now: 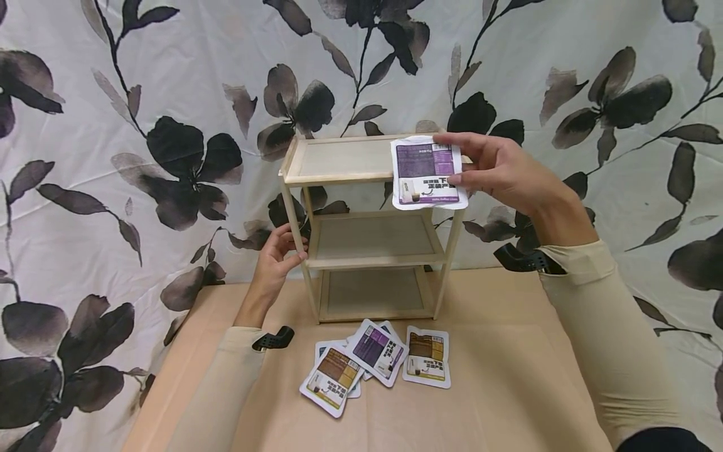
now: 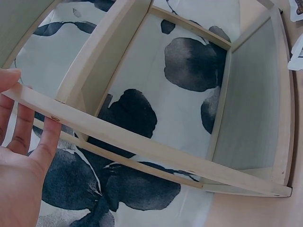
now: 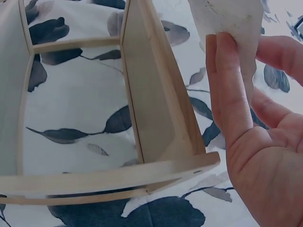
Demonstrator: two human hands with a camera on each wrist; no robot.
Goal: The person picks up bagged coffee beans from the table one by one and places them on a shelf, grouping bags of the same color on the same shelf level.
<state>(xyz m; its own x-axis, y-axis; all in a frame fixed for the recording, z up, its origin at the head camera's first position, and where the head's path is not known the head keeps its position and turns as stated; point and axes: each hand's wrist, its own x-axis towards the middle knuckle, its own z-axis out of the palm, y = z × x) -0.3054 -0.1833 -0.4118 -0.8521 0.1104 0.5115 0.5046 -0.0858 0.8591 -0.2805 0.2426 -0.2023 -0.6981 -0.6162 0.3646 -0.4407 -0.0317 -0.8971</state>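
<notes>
R hand (image 1: 503, 172) pinches purple packet (image 1: 428, 172) | L hand (image 1: 278, 254) grips shelf (image 1: 361, 226) post

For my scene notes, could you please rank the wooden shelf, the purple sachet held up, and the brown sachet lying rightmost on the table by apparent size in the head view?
1. wooden shelf, clearly largest.
2. purple sachet in the right hand.
3. brown sachet.
The sachets may well be equal; the purple one looks bigger, possibly from nearness.

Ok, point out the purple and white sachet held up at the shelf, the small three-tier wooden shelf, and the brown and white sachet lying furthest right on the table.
Purple and white sachet (image 1: 427, 172): head view, its printed face.
Three-tier wooden shelf (image 1: 339, 179): head view, top tier's front rail.
Brown and white sachet (image 1: 427, 356): head view, its middle.
</notes>
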